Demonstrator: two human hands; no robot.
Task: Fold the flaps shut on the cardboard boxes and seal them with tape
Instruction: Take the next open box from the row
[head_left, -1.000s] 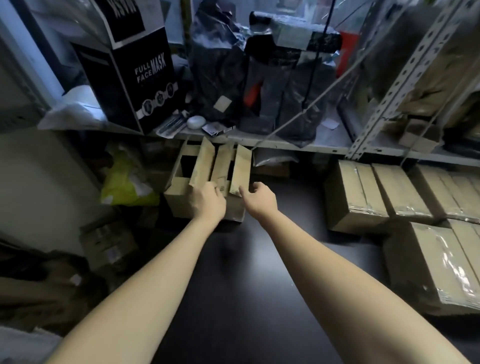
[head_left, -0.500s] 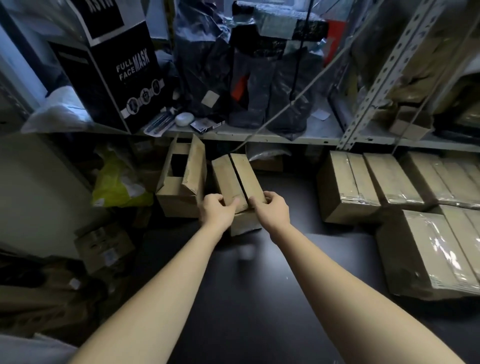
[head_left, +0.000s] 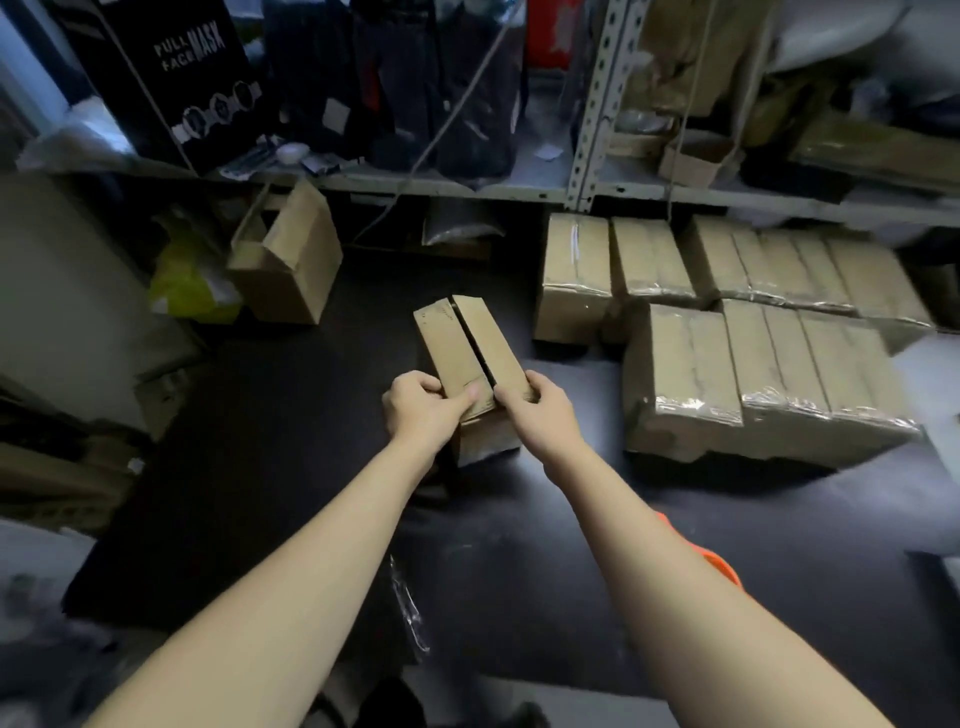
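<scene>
On the dark floor (head_left: 291, 467), the small cardboard box (head_left: 470, 358) sits flaps-down (seam untaped), left hand (head_left: 423, 410) and right hand (head_left: 540, 413) both gripping its near end, thumbs on top.

Left hand (head_left: 421, 410) and right hand (head_left: 540, 415) hide the near end of the small brown cardboard box (head_left: 470, 353) — a bright orange object (head_left: 721, 563) is half-hidden behind the right forearm (head_left: 649, 545).
</scene>
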